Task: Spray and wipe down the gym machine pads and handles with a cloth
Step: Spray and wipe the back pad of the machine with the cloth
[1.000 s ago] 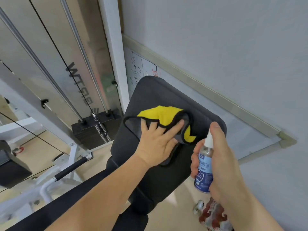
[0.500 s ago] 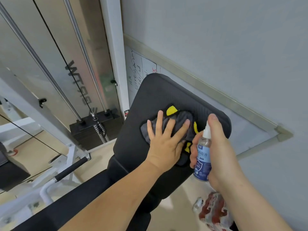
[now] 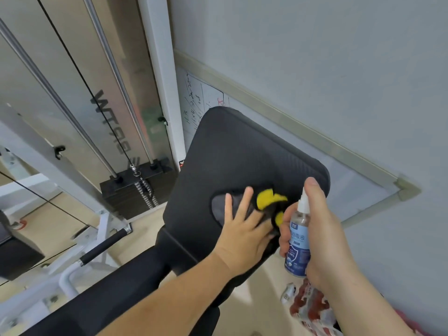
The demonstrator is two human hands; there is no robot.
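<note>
Grey wall [image 3: 315, 57], with a framed whiteboard [image 3: 206, 98] leaning at its base. White machine frame [image 3: 160, 69] with cables and a black weight stack [image 3: 131, 192]. Black backrest pad [image 3: 242, 161], tilted, centre of view. Left hand [image 3: 242, 234]: fingers [image 3: 244, 200] straight and spread, pressing the cloth flat on the pad's lower part. Right hand [image 3: 324, 238]: fingers [image 3: 284, 224] curled round the spray bottle, one raised over the nozzle. Black-gripped handle [image 3: 106, 246], lower left. Spray bottle [image 3: 298, 243]: clear, blue label, upright, just beside the pad's right edge. Cloth [image 3: 218, 207]: grey with yellow showing, bunched under the left hand.
</note>
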